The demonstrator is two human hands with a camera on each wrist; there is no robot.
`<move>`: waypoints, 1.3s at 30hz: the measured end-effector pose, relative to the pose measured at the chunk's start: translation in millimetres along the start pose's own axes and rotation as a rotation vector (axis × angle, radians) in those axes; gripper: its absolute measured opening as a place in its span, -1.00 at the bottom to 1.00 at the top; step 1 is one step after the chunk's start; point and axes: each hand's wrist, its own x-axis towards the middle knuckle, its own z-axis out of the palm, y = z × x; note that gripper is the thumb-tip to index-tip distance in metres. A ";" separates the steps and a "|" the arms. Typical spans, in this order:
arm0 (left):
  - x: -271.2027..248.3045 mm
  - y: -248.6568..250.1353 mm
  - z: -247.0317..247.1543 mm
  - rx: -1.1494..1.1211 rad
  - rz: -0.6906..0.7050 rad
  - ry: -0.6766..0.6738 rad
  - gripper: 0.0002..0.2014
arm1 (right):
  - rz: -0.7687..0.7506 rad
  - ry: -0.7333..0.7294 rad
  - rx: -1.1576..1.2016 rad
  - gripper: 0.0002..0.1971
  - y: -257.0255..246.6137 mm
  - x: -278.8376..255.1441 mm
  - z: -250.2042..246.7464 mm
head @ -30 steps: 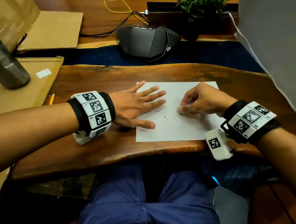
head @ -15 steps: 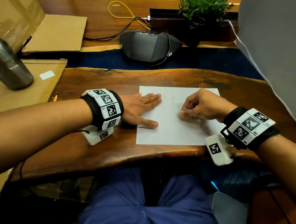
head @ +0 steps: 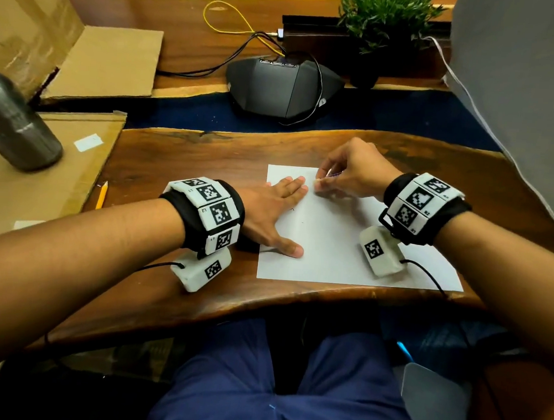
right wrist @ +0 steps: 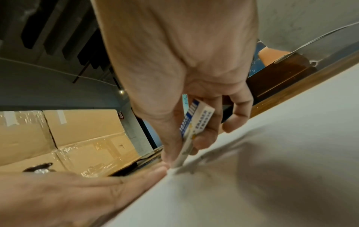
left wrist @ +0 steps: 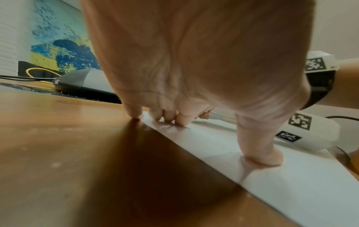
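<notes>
A white sheet of paper (head: 338, 246) lies on the dark wooden table (head: 188, 159), with a few faint pencil marks on it. My left hand (head: 272, 209) lies flat with straight fingers, pressing the paper's left edge (left wrist: 194, 138); the thumb (left wrist: 260, 152) presses nearer the front. My right hand (head: 352, 174) pinches a white eraser (right wrist: 196, 121) in a blue and white sleeve. The eraser's tip touches the paper (right wrist: 272, 169) near the far left corner, close to the left hand's fingertips (right wrist: 155, 170).
A yellow pencil (head: 101, 194) lies at the table's left edge beside cardboard sheets (head: 28, 175). A steel bottle (head: 12, 122) stands at the far left. Behind the table sit a black conference phone (head: 276, 86) with cables and a potted plant (head: 381, 21).
My right hand has moved with the eraser up and left across the paper to its far left corner. The left hand has slid a little toward the paper's left edge.
</notes>
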 end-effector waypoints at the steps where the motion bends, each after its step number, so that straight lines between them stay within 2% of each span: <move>1: -0.1 -0.4 0.1 -0.001 0.003 -0.001 0.22 | 0.005 0.004 0.020 -0.86 0.5 1.2 0.5; 3: 0.6 -1.5 0.2 -0.003 0.006 -0.007 0.21 | -0.012 -0.091 -0.035 -0.86 0.5 -0.8 -1.0; 6: 0.7 -1.1 0.2 -0.006 0.006 -0.018 0.21 | -0.060 -0.430 -0.178 -0.86 -7.7 -8.6 -6.6; 7: 0.1 -0.8 -0.3 -0.005 0.006 -0.020 0.21 | -0.065 -0.467 -0.202 -0.86 -10.1 -7.9 -8.1; 8: 0.4 -0.4 -0.7 -0.007 0.006 -0.022 0.21 | -0.066 -0.434 -0.216 -0.85 -10.3 -3.9 -8.8; 11: -0.7 1.1 -2.2 -0.006 0.003 -0.028 0.21 | -0.015 -0.154 -0.149 -0.85 -6.2 10.5 -7.9; 13: -0.9 1.0 -2.3 0.001 -0.003 -0.028 0.22 | -0.019 -0.078 -0.112 -0.86 -2.4 11.5 -6.9; 14: -0.5 0.8 -2.5 0.005 -0.005 -0.028 0.22 | -0.035 -0.107 -0.130 -0.86 -1.2 8.7 -7.4; 17: 0.9 0.4 -1.8 0.024 -0.022 -0.028 0.23 | -0.027 -0.380 -0.214 -0.87 -5.4 -3.9 -12.8; 18: 1.2 0.2 -1.4 0.030 -0.026 -0.031 0.23 | -0.014 -0.426 -0.217 -0.86 -5.9 -4.4 -13.6; 19: 1.5 0.1 -1.7 0.035 -0.027 -0.032 0.24 | -0.005 -0.404 -0.207 -0.86 -6.0 -2.3 -13.4; 22: 0.7 0.7 -1.6 0.018 -0.036 -0.038 0.23 | 0.044 -0.143 -0.065 -0.85 -2.2 11.6 -7.8; 24: -0.4 1.3 -2.1 0.006 -0.047 -0.040 0.22 | 0.034 -0.035 -0.028 -0.85 -0.8 12.1 -4.4; 26: -0.6 0.6 -2.0 -0.001 -0.049 -0.040 0.22 | -0.008 -0.097 -0.115 -0.86 -2.0 5.6 -5.0; 29: -0.2 0.7 -2.0 -0.008 -0.051 -0.038 0.23 | -0.038 -0.393 -0.236 -0.86 -13.4 -7.0 -8.6; 30: -0.1 1.1 -2.1 -0.010 -0.051 -0.039 0.23 | -0.040 -0.410 -0.239 -0.85 -15.1 -6.0 -8.9; 31: -0.2 1.5 -2.1 -0.015 -0.052 -0.039 0.22 | -0.039 -0.363 -0.226 -0.84 -14.8 -1.3 -9.0; 34: -1.5 2.2 -1.2 -0.027 -0.052 -0.032 0.24 | 0.025 -0.107 -0.098 -0.82 -9.8 11.1 -7.0; 35: -1.9 1.5 -0.7 -0.031 -0.056 -0.029 0.26 | 0.015 -0.074 -0.096 -0.83 -8.4 11.0 -5.1; 37: -1.2 0.7 0.0 -0.031 -0.061 -0.025 0.27 | -0.048 -0.129 -0.186 -0.85 -6.6 1.9 -2.5; 39: -0.1 0.2 0.0 -0.017 -0.059 -0.025 0.29 | -0.099 -0.294 -0.275 -0.86 -10.7 -10.5 -1.5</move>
